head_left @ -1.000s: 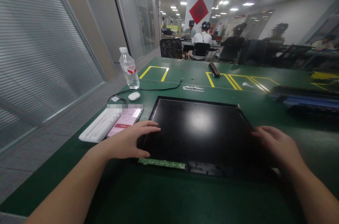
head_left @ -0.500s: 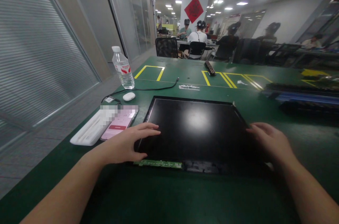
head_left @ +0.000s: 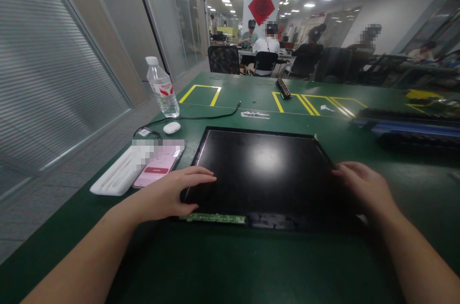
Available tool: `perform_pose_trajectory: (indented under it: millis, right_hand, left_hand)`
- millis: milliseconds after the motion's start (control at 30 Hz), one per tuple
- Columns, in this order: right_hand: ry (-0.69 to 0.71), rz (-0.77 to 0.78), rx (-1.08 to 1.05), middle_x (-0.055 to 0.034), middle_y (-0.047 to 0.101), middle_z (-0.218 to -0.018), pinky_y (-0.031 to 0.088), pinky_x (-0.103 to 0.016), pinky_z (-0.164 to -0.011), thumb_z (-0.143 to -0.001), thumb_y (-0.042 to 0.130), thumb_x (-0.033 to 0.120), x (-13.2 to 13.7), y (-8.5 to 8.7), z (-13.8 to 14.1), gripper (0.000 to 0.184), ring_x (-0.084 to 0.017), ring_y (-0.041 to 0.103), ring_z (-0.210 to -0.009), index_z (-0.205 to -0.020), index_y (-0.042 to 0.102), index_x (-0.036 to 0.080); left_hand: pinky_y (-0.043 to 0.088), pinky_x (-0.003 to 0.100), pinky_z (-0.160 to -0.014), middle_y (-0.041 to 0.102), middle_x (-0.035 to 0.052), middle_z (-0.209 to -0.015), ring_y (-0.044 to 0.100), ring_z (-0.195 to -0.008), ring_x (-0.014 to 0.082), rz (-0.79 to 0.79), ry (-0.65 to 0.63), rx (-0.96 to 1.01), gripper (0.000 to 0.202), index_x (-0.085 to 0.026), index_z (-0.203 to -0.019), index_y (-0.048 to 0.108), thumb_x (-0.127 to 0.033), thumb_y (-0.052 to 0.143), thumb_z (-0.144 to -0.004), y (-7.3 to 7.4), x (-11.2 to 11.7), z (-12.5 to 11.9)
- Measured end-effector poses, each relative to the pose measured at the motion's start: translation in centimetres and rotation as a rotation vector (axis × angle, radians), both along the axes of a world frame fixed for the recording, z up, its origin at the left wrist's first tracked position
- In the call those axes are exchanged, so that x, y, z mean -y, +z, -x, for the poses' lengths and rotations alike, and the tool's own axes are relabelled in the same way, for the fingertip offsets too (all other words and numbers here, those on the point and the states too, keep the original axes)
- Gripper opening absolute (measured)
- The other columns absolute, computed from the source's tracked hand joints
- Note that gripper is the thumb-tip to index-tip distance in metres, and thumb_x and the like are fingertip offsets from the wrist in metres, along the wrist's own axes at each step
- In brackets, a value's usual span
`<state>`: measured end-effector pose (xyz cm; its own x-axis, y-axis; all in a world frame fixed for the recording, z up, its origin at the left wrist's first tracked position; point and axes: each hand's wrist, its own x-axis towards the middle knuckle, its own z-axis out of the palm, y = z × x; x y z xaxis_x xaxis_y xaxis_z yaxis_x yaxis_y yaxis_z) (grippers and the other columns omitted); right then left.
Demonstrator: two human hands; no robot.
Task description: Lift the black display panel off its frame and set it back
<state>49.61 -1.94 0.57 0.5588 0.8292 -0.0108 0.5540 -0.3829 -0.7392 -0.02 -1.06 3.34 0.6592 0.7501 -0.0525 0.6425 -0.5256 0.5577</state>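
Note:
A black flat display panel (head_left: 264, 169) lies face up on the green table (head_left: 230, 265). A narrow green circuit strip (head_left: 213, 218) runs along its near edge. My left hand (head_left: 168, 193) wraps the panel's near left corner, fingers laid over the top and thumb along the near edge. My right hand (head_left: 362, 189) curls over the panel's right edge, its fingertips on the black rim.
Left of the panel lie a phone (head_left: 156, 169) with a lit screen and a white tray (head_left: 115, 179). Behind them are a small white oval case (head_left: 171, 127), a black cable (head_left: 201, 118) and a water bottle (head_left: 161, 88). Dark long parts (head_left: 409, 129) sit at the right. People sit at tables far behind.
The view has shifted slightly, so everything sits a little more to the left. Both hands keep their hold at the panel's edges; the panel lies in the same place.

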Motion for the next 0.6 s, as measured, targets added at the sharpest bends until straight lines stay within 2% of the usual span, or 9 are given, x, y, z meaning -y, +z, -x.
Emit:
perform_pose_trajectory:
  millis: [133,233,333,433,500,600]
  right_hand:
    - [-0.007,0.009,0.005,-0.0122,0.082,-0.098,0.051,-0.038,-0.066,-0.081,0.062,0.054,-0.1,-0.1,0.0,0.044,-0.027,0.070,-0.076,-0.107,0.074,0.021]
    - [-0.004,0.007,0.005,-0.0123,0.082,-0.096,0.052,-0.038,-0.066,-0.080,0.062,0.053,-0.1,0.0,0.2,0.042,-0.027,0.069,-0.074,-0.105,0.074,0.021]
    - [0.004,-0.006,0.019,-0.0120,0.081,-0.090,0.052,-0.039,-0.067,-0.079,0.063,0.051,0.0,0.2,0.1,0.040,-0.027,0.069,-0.072,-0.103,0.075,0.022]
    - [-0.038,-0.002,0.105,-0.0122,0.081,-0.091,0.052,-0.041,-0.068,-0.076,0.064,0.051,0.0,0.4,-0.5,0.041,-0.029,0.070,-0.076,-0.102,0.076,0.022]
    - [-0.058,0.037,0.157,-0.0131,0.080,-0.095,0.053,-0.042,-0.069,-0.075,0.064,0.053,-0.1,0.3,-1.1,0.043,-0.030,0.070,-0.079,-0.102,0.076,0.023]
    - [-0.009,0.144,0.190,-0.0132,0.080,-0.098,0.054,-0.045,-0.071,-0.074,0.064,0.054,-0.4,0.0,-2.1,0.041,-0.033,0.071,-0.081,-0.100,0.077,0.025]
  left_hand:
    - [0.048,0.041,-0.117,0.061,0.0064,-0.155,0.062,-0.138,0.0270,-0.003,0.000,0.005,0.066,-0.030,-0.146,0.064,-0.015,0.071,-0.082,-0.1,0.0,0.0]
    - [0.047,0.044,-0.118,0.059,0.0071,-0.158,0.060,-0.141,0.0291,-0.005,0.036,-0.023,0.065,-0.031,-0.147,0.064,-0.022,0.075,-0.083,-0.3,0.0,0.2]
    - [0.044,0.051,-0.121,0.052,0.0109,-0.164,0.053,-0.147,0.0347,-0.030,0.128,-0.058,0.064,-0.029,-0.148,0.064,-0.038,0.076,-0.086,-0.7,-0.2,0.5]
    - [0.036,0.058,-0.125,0.046,0.0173,-0.168,0.045,-0.153,0.0397,-0.097,0.267,-0.108,0.063,-0.021,-0.147,0.065,-0.051,0.066,-0.092,-1.4,-0.6,0.5]
    - [0.033,0.060,-0.126,0.044,0.0213,-0.169,0.042,-0.154,0.0414,-0.132,0.337,-0.153,0.063,-0.016,-0.147,0.065,-0.051,0.059,-0.095,-1.8,-0.8,0.3]
    - [0.036,0.059,-0.124,0.049,0.0238,-0.164,0.047,-0.151,0.0417,-0.143,0.369,-0.217,0.062,-0.011,-0.147,0.063,-0.045,0.052,-0.096,-2.2,-1.1,-0.1]
